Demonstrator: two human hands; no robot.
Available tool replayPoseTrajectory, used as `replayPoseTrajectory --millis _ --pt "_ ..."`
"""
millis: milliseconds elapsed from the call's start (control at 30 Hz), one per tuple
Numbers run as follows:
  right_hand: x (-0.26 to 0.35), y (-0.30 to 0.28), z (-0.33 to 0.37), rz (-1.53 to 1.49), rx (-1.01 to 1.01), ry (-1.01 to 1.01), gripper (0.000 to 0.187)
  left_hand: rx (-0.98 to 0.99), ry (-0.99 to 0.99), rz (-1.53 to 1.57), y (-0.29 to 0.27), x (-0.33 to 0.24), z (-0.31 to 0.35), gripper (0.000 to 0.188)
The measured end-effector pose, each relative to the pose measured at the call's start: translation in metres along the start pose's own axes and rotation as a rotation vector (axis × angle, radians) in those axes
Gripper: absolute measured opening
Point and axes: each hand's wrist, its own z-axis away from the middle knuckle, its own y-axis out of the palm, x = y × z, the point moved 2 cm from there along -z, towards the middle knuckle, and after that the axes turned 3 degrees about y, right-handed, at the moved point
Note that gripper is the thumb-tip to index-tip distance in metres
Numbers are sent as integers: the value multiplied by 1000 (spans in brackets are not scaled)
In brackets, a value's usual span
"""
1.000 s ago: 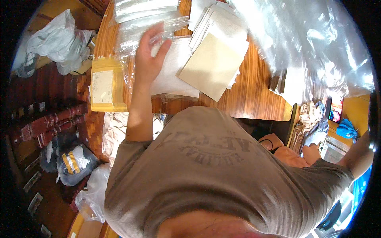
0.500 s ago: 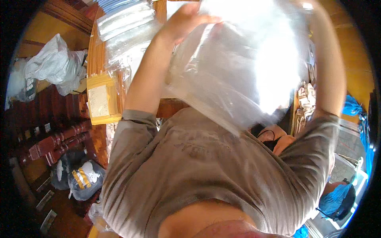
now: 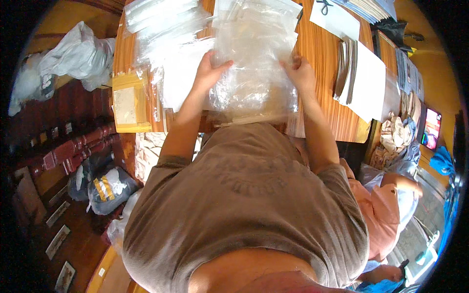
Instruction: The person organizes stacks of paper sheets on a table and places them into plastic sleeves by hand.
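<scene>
A large clear plastic bag (image 3: pixel 251 85) lies over the near edge of the wooden table, shiny and wrinkled. My left hand (image 3: pixel 210 73) grips its left side, thumb on top. On the opposite side, my right hand (image 3: pixel 300 75) holds the bag between thumb and fingers. Some fingertips are hidden by the plastic or the hands. More clear plastic sleeves (image 3: pixel 163 24) are spread to the left, and white paper (image 3: pixel 183 73) lies beside my left hand.
A yellow-brown envelope (image 3: pixel 131 105) rests at the table's left corner. Right of my right hand are bare wood (image 3: pixel 317 53), a stack of folded dark garments with white sheets (image 3: pixel 361 78) and a white card (image 3: pixel 334 19). Another person (image 3: pixel 376 210) in a pinkish top is at the right.
The clear plastic bag has come down from in front of me onto the table. Both hands have lowered and drawn closer together. The table's right side and the other person now show more.
</scene>
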Motion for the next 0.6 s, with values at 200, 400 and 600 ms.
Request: replayPoseTrajectory --millis 200,400,600 --pt "-18 4 63 104 206 21 55 -93 91 -128 10 41 20 86" --pt "-23 6 21 -193 18 -75 78 252 280 -199 5 32 4 86" --pt "-19 20 27 -35 86 -135 90 48 234 -164 36 31 -1 74"
